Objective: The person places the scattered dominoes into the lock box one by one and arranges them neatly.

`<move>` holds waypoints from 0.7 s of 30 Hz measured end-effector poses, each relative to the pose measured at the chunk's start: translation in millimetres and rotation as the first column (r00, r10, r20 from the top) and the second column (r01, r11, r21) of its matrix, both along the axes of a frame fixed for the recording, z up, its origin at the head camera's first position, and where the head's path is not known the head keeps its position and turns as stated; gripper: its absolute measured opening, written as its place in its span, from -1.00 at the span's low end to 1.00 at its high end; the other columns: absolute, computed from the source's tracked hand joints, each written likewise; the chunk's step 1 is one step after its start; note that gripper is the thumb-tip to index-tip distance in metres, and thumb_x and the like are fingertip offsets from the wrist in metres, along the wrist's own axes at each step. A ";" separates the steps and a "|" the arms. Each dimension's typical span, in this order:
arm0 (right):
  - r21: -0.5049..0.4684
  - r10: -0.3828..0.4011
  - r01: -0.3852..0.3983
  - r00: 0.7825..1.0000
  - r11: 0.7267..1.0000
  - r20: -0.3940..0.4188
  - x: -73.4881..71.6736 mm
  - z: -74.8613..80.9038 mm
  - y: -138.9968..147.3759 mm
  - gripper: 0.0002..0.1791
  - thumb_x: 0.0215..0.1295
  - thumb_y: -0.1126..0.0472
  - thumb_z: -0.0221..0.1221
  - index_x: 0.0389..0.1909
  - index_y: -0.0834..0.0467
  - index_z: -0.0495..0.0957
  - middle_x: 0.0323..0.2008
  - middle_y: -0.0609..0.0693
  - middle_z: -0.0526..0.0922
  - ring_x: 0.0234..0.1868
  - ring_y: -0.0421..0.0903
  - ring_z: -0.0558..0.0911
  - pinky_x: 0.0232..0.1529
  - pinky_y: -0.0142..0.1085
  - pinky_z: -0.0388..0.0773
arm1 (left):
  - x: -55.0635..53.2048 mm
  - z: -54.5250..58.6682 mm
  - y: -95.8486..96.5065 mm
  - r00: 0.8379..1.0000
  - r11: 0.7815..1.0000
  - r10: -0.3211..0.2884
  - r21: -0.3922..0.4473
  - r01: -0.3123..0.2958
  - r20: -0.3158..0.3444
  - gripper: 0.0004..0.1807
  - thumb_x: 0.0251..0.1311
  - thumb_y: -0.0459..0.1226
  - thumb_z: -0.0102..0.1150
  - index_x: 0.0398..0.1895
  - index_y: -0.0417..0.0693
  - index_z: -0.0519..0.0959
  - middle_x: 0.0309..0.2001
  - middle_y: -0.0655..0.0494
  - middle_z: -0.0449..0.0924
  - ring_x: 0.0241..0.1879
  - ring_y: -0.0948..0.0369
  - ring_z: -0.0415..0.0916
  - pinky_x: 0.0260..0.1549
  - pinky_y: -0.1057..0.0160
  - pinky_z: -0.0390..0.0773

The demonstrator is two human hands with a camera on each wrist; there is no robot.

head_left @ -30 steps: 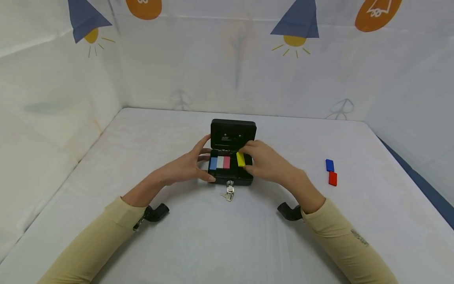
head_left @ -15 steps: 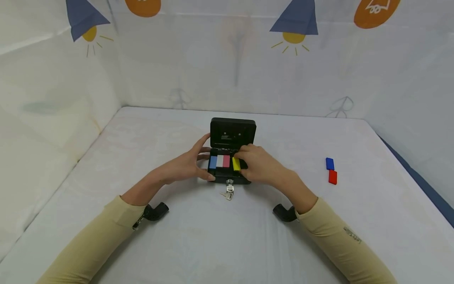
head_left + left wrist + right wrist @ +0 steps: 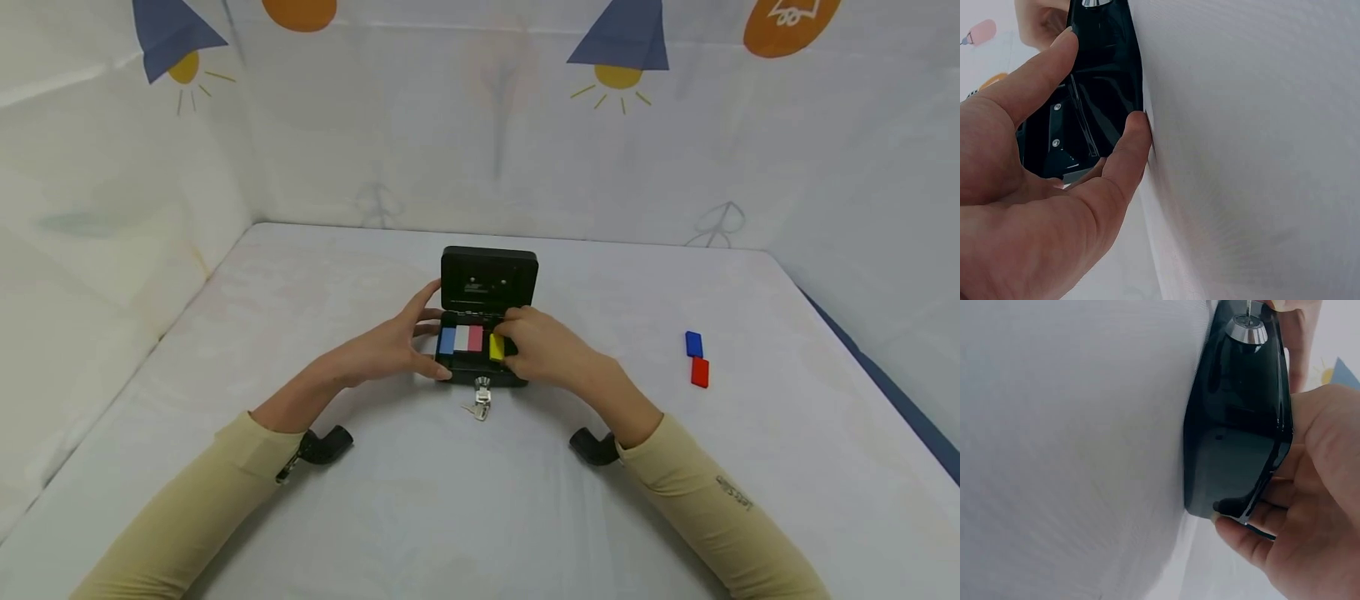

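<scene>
- White sheeting forms the wall (image 3: 450,125) behind, printed with blue lamps (image 3: 622,37) and orange shapes (image 3: 791,27), and a white worktop (image 3: 450,500) lies in front of it.
- On the worktop, between the two hands, sits a black box (image 3: 1229,462), its lid (image 3: 489,278) raised at the back.
- At the box's front is a silver lock (image 3: 483,385) with keys (image 3: 479,412) hanging just before it.
- Inside, toward the left, a light blue block (image 3: 447,341), a white block (image 3: 461,338) and a pink block (image 3: 476,338) lie side by side.
- To their right, a small gap away, is the yellow block (image 3: 497,347), also inside the box.
- The right hand (image 3: 551,348) pinches the yellow block, fingers clamped on it; the right wrist view hides that grip behind the box's side.
- The left hand (image 3: 382,348) holds the box's left side, fingers spread around it, thumb at the near corner and forefinger up by the lid.
- Well to the right, a dark blue block (image 3: 693,344) and a red block (image 3: 700,372) lie end to end, slightly offset.
- Both forearms wear yellowish sleeves (image 3: 187,508).
</scene>
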State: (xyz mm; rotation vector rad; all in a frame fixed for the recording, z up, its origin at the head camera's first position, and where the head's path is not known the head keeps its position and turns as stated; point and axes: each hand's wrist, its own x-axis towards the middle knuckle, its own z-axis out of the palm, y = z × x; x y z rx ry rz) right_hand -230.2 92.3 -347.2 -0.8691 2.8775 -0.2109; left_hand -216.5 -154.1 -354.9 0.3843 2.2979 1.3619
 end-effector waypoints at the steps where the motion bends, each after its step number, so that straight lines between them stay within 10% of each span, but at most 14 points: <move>1: 0.002 -0.003 0.003 1.000 1.000 0.001 -0.1 0.2 -0.5 -0.55 0.25 0.16 0.31 0.16 0.17 0.61 0.05 0.05 0.61 -0.01 -0.03 0.52 0.18 -0.15 0.55 | -0.2 0.0 -0.4 1.000 1.000 0.000 0.003 0.000 0.000 0.38 -0.03 -0.21 0.55 0.49 0.76 -0.39 0.57 0.06 -0.05 0.56 -0.04 0.00 0.43 -0.28 0.11; 21: -0.013 0.064 -0.065 0.996 0.998 -0.059 1.2 8.2 2.9 -0.65 0.29 0.24 0.25 0.09 0.18 0.66 0.07 0.05 0.66 0.05 0.00 0.59 0.18 -0.12 0.56 | -0.8 0.4 -1.9 1.000 1.000 -0.001 0.015 0.000 0.010 0.39 -0.04 -0.21 0.55 0.49 0.76 -0.39 0.57 0.06 -0.05 0.56 -0.05 -0.01 0.42 -0.29 0.10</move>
